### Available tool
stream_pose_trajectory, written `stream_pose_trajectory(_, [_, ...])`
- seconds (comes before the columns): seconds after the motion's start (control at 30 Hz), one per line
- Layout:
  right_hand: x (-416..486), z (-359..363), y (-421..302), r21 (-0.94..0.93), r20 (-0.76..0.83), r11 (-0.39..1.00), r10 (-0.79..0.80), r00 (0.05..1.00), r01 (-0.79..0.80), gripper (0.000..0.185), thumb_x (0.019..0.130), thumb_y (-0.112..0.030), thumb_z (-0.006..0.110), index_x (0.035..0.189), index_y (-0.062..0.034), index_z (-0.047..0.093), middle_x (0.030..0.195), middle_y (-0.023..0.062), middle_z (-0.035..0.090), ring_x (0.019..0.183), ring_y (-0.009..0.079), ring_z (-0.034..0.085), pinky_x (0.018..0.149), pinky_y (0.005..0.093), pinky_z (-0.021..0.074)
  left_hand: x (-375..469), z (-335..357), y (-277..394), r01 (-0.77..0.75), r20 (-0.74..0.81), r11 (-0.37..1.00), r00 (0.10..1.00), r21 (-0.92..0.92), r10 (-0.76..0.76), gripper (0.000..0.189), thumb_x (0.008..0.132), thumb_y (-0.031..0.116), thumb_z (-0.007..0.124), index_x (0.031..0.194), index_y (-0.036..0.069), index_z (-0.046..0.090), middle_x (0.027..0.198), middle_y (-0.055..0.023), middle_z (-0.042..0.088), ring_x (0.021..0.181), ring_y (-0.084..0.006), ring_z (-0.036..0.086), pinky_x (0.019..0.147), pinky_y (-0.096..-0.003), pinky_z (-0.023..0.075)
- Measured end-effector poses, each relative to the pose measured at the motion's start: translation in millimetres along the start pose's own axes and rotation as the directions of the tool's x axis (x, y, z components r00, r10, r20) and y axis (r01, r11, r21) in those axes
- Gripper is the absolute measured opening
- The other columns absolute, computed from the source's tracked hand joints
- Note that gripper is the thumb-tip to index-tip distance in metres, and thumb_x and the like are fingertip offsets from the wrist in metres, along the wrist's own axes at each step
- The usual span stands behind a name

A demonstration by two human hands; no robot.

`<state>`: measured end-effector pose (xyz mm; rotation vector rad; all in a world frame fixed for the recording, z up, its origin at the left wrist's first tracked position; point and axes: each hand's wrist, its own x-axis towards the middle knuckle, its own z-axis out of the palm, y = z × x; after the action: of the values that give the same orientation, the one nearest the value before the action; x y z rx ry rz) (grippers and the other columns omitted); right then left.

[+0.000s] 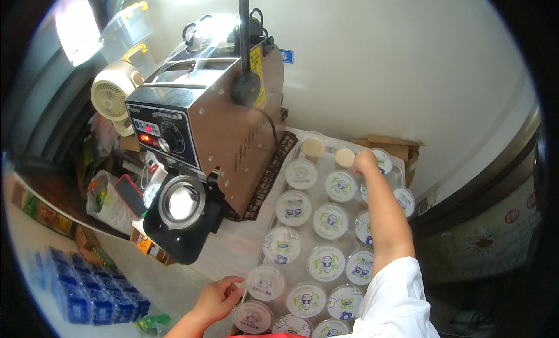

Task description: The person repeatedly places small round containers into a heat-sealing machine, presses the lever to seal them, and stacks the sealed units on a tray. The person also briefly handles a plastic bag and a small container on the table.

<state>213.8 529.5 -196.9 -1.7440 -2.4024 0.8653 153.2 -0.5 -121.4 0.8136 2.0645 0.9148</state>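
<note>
A tray (pixel 401 168) holds many plastic cups with printed film lids, such as one sealed cup (pixel 330 221) near its middle. At the far end, my right hand (pixel 366 161) is on or beside an unsealed cup with pale beige contents (pixel 345 157); its fingers are partly hidden. Another unsealed cup (pixel 314 146) stands to its left. My left hand (pixel 220 297) is at the tray's near left side, fingers loosely curled and apart, close to a sealed cup (pixel 265 283). A cup-sealing machine (pixel 236 119) stands left of the tray, its ring-shaped cup holder (pixel 181 202) pulled out and holding no cup.
A cream fan (pixel 111 91) and clear bins with yellow handles (pixel 126 27) are behind the machine. A phone (pixel 129 193) lies by a plastic bag (pixel 109 198). Blue packs (pixel 91 290) stand on the floor. Cardboard (pixel 393 148) leans behind the tray, near the wall.
</note>
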Motion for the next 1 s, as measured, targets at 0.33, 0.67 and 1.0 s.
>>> stream_pose_trajectory(0.33, [-6.8, -2.5, 10.0, 0.482, -0.046, 0.876, 0.037, 0.998, -0.01, 0.022, 0.094, -0.015, 0.043, 0.1, 0.0006, 0.058, 0.071, 0.0137, 0.067, 0.05, 0.0172, 0.062, 0.041, 0.0324, 0.0479, -1.5, -5.8, 3.2, -0.021, 0.027, 1.0, 0.999, 0.017, 0.02, 0.03, 0.087, 0.019, 0.062, 0.112, 0.003, 0.06, 0.07, -0.0075, 0.063, 0.06, -0.0155, 0.059, 0.058, -0.0286, 0.0467])
stream_pose_trajectory(0.67, [-90.8, -75.9, -28.1, 0.491, -0.12, 0.852, -0.141, 0.983, 0.182, 0.021, 0.093, -0.011, 0.042, 0.105, -0.0021, 0.056, 0.071, 0.0098, 0.064, 0.051, 0.0106, 0.055, 0.044, 0.0265, 0.0458, 8.8, -19.8, 43.6, -0.153, 0.116, 0.988, 0.981, -0.027, 0.155, 0.027, 0.087, 0.014, 0.06, 0.111, 0.001, 0.061, 0.068, -0.0018, 0.055, 0.061, -0.0076, 0.048, 0.057, -0.0248, 0.0416])
stream_pose_trajectory(1.0, [-271.3, -116.2, -89.4, 0.574, 0.087, 0.775, -0.38, 0.921, 0.266, 0.03, 0.086, -0.003, 0.044, 0.112, 0.0074, 0.055, 0.07, 0.0066, 0.062, 0.05, 0.0071, 0.051, 0.045, 0.022, 0.0424, 52.7, -51.1, 98.9, -0.357, 0.011, 0.803, 0.911, -0.477, 0.412, 0.029, 0.093, 0.025, 0.058, 0.11, 0.002, 0.061, 0.081, -0.0003, 0.06, 0.069, -0.0065, 0.053, 0.062, -0.0228, 0.0452])
